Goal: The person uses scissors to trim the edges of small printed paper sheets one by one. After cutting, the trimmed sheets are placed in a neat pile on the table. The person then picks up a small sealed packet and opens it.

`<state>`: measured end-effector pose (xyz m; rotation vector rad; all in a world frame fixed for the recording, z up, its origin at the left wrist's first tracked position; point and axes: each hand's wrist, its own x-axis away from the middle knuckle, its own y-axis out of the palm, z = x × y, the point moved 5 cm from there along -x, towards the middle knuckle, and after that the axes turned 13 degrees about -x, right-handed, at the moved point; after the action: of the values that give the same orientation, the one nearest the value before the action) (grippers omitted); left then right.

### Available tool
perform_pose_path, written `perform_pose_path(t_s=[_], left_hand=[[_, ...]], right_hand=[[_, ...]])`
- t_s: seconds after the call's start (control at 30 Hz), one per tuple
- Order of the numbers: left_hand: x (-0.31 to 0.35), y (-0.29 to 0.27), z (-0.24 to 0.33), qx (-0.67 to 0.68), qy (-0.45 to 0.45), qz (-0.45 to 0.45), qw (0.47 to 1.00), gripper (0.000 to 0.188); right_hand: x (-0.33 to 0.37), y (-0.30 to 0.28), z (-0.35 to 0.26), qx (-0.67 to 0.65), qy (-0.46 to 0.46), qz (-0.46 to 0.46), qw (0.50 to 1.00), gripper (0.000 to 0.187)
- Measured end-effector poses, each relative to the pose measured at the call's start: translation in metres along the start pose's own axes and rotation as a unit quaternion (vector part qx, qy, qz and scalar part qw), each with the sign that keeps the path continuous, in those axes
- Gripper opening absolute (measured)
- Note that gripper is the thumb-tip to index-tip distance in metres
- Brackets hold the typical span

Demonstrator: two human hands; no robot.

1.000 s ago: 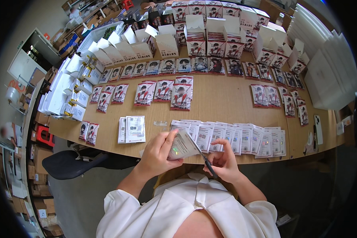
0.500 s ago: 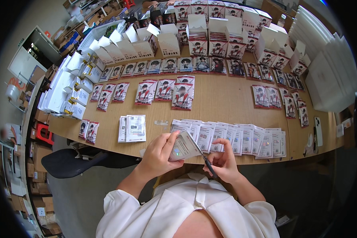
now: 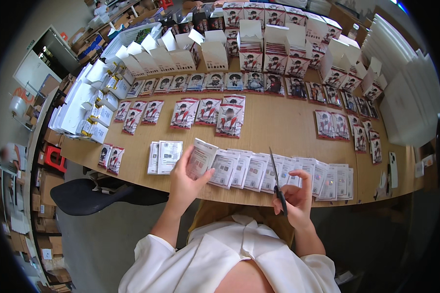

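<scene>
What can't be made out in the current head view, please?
In the head view:
- Far side of the packet in the left hand: turned from the camera.
- Handles of the scissors: partly covered by the right hand.
- Dark chair: partly under the table.
- Co-worker's head, left: blurred.

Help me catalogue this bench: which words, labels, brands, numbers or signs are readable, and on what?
Nothing is legible enough to quote.
White packet in the left hand: print too small.
Row of white packets: print too small.
Red-and-white packets: lettering too blurred.
Open white box: dark print too small.
</scene>
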<state>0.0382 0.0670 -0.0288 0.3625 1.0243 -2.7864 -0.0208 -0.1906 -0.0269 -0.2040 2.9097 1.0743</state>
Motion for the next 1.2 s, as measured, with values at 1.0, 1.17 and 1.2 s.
perform_pose_path(t_s=[1.0,1.17,1.2], left_hand=[[-0.028,-0.059,-0.024,0.143,-0.075,0.097,0.982,0.026],[-0.021,-0.029,-0.023,0.471,-0.165,0.077,0.863,0.031],[-0.019,-0.018,-0.026,0.476,-0.184,0.059,0.858,0.031]], right_hand=[[0.0,-0.012,0.02,-0.021,0.014,0.067,0.997,0.047],[-0.001,-0.008,0.023,-0.03,0.02,0.067,0.997,0.046],[-0.001,-0.006,0.023,-0.032,0.023,0.06,0.997,0.047]])
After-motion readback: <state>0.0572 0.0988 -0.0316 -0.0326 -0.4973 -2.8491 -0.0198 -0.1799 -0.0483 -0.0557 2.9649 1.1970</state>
